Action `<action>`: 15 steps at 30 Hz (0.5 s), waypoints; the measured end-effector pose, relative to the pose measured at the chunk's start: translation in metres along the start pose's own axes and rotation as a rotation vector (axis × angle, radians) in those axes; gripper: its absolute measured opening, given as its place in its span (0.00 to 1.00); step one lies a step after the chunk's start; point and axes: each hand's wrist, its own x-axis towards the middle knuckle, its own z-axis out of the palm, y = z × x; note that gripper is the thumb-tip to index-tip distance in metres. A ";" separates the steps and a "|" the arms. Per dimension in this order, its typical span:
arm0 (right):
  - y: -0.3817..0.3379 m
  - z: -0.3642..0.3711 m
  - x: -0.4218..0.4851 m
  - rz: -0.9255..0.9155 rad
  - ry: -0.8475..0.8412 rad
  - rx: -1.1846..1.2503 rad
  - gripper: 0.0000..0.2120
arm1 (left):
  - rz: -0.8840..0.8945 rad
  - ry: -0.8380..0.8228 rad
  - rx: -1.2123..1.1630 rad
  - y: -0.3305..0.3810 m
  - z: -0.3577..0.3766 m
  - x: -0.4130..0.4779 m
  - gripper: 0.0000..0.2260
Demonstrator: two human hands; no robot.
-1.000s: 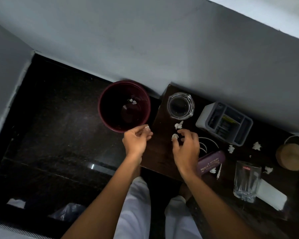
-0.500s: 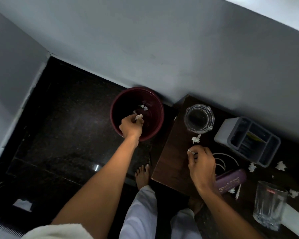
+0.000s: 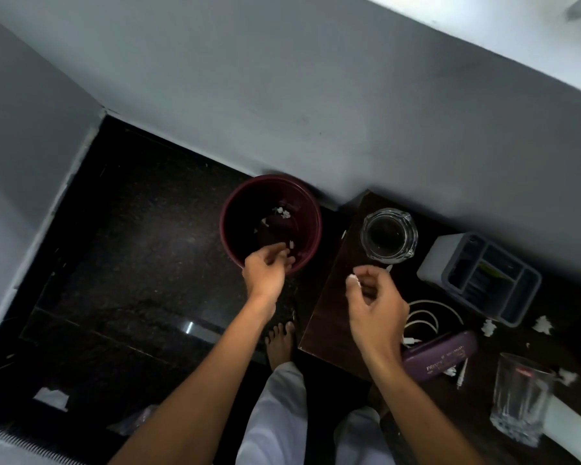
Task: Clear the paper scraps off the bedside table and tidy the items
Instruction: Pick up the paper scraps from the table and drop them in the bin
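Head view, looking down. Noted left hand over the near rim of a maroon bin on the dark floor, fingers loosely curled. Spotted a small white scrap just beside those fingertips; cannot tell touching or apart, so grip on it undetermined. Counted a few more bin scraps low inside the bin.

Noted right hand above the left part of the desk, thumb and fingertips pinching a paper scrap.

Logged on the desk: glass ashtray near the back left corner, grey organiser to its right, coiled white cable partly hidden behind the right hand, purple case just in front of the cable, tumbler upright near the front edge. Found loose scraps lying between organiser and tumbler, another by the case. Hands well apart.
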 end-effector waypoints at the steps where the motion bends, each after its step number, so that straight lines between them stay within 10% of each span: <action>1: -0.006 0.004 0.001 -0.011 -0.015 0.010 0.06 | 0.000 -0.052 -0.034 0.002 -0.001 -0.012 0.08; 15: -0.027 0.040 0.006 -0.106 -0.208 0.058 0.19 | 0.066 -0.257 -0.066 0.015 -0.006 -0.054 0.08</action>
